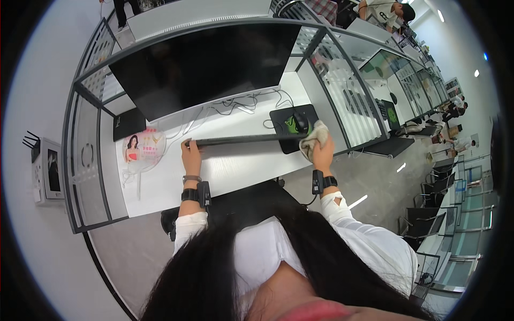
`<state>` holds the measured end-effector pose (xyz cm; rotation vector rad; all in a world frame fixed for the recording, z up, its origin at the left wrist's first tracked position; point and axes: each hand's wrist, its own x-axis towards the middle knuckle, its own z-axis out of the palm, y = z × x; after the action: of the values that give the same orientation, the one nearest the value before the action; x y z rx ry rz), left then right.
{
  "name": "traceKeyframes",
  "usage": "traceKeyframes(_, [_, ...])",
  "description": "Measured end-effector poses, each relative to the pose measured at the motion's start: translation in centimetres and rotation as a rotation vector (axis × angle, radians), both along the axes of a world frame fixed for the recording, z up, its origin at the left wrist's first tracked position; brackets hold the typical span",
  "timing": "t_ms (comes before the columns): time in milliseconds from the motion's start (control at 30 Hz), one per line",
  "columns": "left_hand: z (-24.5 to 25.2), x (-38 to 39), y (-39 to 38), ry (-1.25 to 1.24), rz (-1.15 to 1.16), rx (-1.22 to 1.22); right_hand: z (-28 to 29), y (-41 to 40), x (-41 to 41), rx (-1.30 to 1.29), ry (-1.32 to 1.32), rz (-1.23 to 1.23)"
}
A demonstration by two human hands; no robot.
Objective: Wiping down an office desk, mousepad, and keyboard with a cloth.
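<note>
My left hand (191, 157) grips the left end of a long, thin black slab (245, 139), seen nearly edge-on. It looks like a keyboard, but its face is turned out of sight. A crumpled beige cloth (315, 138) is bunched in my right hand (324, 156) at the slab's right end. Whether those fingers also pinch the slab is hidden by the cloth. Just behind that end, a black computer mouse (301, 123) rests on a black mouse pad (288, 145) with a green print.
A large dark monitor (209, 64) spans the back of the white desk (229, 162). Loose cables (237, 105) lie below it. At left are a printed hand fan (154, 146) and a black box (129, 124). Framed partitions (345, 84) flank the desk; a black chair (249, 200) stands before it.
</note>
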<state>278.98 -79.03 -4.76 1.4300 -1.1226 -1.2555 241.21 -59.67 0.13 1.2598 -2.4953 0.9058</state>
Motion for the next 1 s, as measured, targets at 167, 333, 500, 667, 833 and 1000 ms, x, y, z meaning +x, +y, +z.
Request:
traceKeyframes(167, [1.4, 1.4, -1.1, 0.191, -0.161, 0.306, -5.4, 1.8, -1.2, -0.201, -1.385, -0.258])
traceKeyframes(333, [1.4, 1.7, -0.6, -0.011, -0.063, 0.292, -6.6, 2.4, 1.6, -0.312, -2.035, -0.182])
traceKeyframes(500, [-0.4, 2.1, -0.4, -0.045, 0.009, 0.411, -8.4, 1.9, 1.7, -0.265, -2.078, -0.303])
traceKeyframes(667, [-1.7, 2.2, 0.6, 0.132, 0.076, 0.601, -11.0, 0.7, 0.8, -0.317, -1.797, -0.439])
traceKeyframes(833, [-4.3, 2.7, 1.7, 0.303, 0.002, 0.667, -9.6, -2.4, 0.9, 0.035, -0.964, -0.367])
traceKeyframes(1000, [-5.2, 2.5, 3.0, 0.479, 0.049, 0.755, -3.7, -3.4, 3.4, 0.251, -0.528, 0.168])
